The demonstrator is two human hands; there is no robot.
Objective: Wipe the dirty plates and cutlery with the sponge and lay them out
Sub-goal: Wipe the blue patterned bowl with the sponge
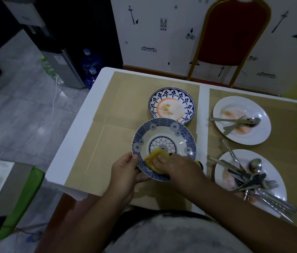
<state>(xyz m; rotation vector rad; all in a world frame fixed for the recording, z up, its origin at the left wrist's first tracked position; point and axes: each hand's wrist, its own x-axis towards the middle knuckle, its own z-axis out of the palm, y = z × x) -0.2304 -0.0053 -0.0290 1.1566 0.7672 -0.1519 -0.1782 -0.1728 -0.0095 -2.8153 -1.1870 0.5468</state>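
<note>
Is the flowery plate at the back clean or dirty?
Dirty. The flowery plate has brown crumbs scattered over its white middle.

- left hand [124, 172]: thumb on top, fingers curled underneath, gripping rim of blue-patterned plate [164, 136]
- right hand [177, 167]: palm down, fingers curled, holding yellow sponge [155, 157]
- both forearms bare, angled inward

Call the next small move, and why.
Probably sweep the sponge across to the far side of the plate: the right hand presses it on the near side only, and the left hand grips the near rim, steadying it.
</note>
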